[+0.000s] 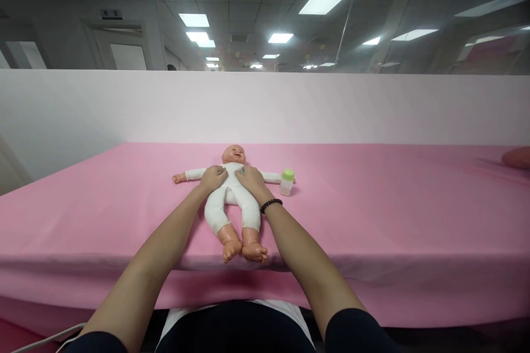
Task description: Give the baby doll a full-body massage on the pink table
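Note:
A baby doll (232, 197) in a white cloth body lies on its back on the pink-covered table, its head away from me and its bare feet toward the near edge. My left hand (214, 177) is closed on the left side of its torso, thumb toward the middle. On the opposite side my right hand (250, 179) holds the torso too; a small greyish patch by its thumb is too small to name. Most fingers of both hands are hidden. Beside the doll's outstretched arm stands a small clear bottle (286, 183) with a green cap, upright.
Pink cloth (393, 204) covers the table and hangs over its front edge. A low white partition (314, 107) runs along the back, with glass above it. At the far right edge lies a partly visible reddish-brown object (517, 158). A white cable (53, 336) shows at lower left.

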Motion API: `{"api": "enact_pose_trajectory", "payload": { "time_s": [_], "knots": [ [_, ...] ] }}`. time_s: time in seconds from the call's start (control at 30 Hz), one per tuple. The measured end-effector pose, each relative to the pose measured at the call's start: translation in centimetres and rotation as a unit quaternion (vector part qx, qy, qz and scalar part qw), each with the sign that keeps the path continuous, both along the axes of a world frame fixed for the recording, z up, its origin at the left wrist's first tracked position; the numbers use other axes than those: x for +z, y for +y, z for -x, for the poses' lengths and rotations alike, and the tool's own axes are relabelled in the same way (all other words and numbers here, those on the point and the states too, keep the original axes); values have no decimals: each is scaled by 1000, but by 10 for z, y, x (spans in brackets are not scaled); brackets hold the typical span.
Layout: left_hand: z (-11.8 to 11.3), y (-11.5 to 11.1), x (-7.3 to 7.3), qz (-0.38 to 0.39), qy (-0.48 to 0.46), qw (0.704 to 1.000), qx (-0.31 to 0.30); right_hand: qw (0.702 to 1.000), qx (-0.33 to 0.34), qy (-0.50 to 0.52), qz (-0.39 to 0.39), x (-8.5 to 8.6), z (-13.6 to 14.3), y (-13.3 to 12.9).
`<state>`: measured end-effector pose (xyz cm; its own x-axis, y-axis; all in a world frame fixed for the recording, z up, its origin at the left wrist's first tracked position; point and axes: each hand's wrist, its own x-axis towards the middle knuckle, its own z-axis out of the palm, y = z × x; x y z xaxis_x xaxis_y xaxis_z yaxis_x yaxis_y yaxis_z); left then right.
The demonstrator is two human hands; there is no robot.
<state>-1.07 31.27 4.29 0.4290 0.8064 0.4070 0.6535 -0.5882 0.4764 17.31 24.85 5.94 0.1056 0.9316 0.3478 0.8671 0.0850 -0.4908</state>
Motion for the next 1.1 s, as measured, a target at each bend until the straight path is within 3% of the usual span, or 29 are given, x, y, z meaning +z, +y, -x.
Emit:
{"api": "enact_pose_trajectory", "payload": {
  "time_s": [0.1, 0.27, 0.33, 0.4, 0.6, 0.87, 0.93, 1.1],
  "knots": [
    [2, -4, 0, -23, -23, 999, 2, 999, 11, -10, -47, 1, 4, -1],
    [0, -3, 0, -27, -21, 996, -82, 973, 201, 54, -102, -6, 5, 6],
    [-1, 0, -1, -17, -15, 995, -102, 963, 241, 79, -92, -10, 3, 10],
    [-2, 5, -4, -7, -11, 995, -102, 968, 231, 80, -53, -12, 1, 13],
    [-1, 10, -9, 3, 0, 998, -58, 992, 92, 61, 68, -15, -1, 14],
    [1, -9, -1, -27, -7, 999, 46, 999, -15, 47, -23, -8, 4, 3],
    [0, -13, 1, -44, -16, 998, 41, 998, 4, 45, -53, -8, 5, 3],
    [-3, -15, 2, -45, -26, 997, -51, 980, 151, 90, -96, -14, -1, 10]
  ]
}}
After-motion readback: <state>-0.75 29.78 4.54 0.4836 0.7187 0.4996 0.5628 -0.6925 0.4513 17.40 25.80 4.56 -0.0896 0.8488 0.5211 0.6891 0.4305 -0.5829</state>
